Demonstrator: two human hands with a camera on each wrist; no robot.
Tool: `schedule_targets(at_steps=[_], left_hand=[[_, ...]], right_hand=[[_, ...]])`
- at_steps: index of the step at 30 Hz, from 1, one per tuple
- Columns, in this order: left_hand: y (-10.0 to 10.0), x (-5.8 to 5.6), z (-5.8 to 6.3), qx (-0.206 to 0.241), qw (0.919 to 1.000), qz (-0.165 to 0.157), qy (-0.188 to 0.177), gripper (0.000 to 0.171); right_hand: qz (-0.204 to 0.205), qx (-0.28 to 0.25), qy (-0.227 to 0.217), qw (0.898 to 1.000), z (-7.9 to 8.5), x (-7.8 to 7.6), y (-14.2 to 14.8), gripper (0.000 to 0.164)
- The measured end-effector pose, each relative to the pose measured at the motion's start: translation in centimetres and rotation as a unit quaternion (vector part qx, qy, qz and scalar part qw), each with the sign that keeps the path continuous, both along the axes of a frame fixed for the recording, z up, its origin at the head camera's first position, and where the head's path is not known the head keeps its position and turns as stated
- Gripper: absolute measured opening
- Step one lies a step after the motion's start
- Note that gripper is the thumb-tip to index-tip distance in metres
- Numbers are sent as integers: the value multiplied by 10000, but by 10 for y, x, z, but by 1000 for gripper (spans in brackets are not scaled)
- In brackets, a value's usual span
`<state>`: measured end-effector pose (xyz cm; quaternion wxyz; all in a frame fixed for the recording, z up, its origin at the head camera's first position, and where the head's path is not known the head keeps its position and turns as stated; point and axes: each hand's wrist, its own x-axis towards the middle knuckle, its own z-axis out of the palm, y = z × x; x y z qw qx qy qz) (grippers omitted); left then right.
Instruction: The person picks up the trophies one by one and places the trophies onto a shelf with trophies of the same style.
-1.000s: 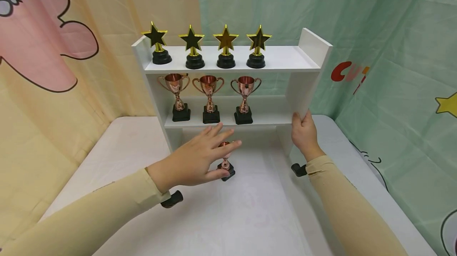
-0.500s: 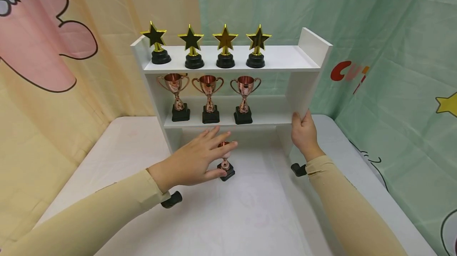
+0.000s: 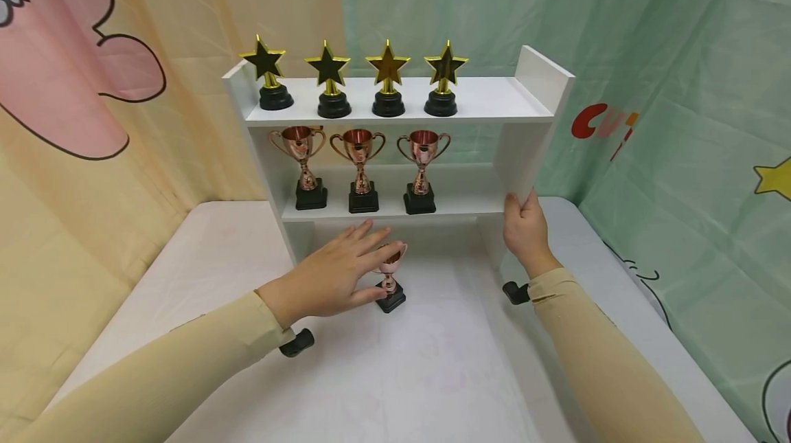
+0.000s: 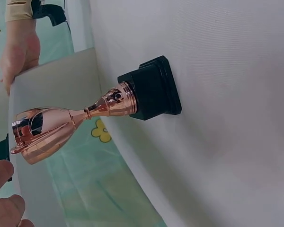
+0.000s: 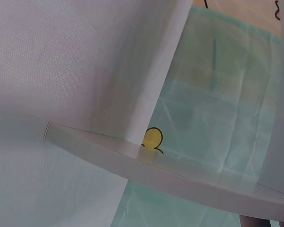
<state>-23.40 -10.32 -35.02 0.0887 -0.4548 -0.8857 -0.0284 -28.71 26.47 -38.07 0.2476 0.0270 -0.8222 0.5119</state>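
In the head view, a small rose-gold trophy cup [image 3: 391, 298] with a black base stands upright on the white-covered table, in front of the shelf's lower opening. My left hand [image 3: 330, 276], fingers spread, is beside it and overlaps part of the cup. The left wrist view shows the same trophy cup [image 4: 104, 105] with nothing gripping it; fingers [image 4: 4, 182] appear at the left edge. With my right hand [image 3: 528, 235] I grip the right side panel of the white shelf [image 3: 525, 161]. Most of that hand is hidden behind the panel [image 5: 180, 184] in the right wrist view.
Several star trophies [image 3: 387, 79] line the top board. Three larger rose-gold trophy cups [image 3: 421, 175] stand on the middle board, left and centre. Printed curtains [image 3: 667, 86] enclose the table [image 3: 432, 374] at the back and sides.
My left hand has drawn slightly to the left, uncovering more of the small trophy cup. My right hand keeps its hold on the shelf panel, and the trophies stay in place.
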Motion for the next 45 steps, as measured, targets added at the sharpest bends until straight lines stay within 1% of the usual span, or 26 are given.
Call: schedule_targets(at_steps=[10,18,25,28,33,36,45], left_hand=[[-1,-3,-10,92,9997,90,-204,75],[0,-2,-15,253,9977,167,-606,77],[2,0,-18,465,9939,293,-956,79],[3,1,-19,511,9915,423,-1118,81],[5,0,-21,718,9862,599,-1364,84],[6,-1,-24,814,9845,660,-1410,85],[9,-6,-32,990,9835,770,-1307,83]], right_hand=[[74,-36,37,10000,-1,-1,0,51],[118,-97,37,9999,-1,-1,-1,50],[81,-93,66,9999,-2,-2,1,50],[53,-106,24,9999,-2,-3,1,51],[99,-110,34,9999,-1,-3,1,52],[139,-117,40,9998,-2,-3,1,52],[86,-95,-37,9999,-3,-3,2,53]])
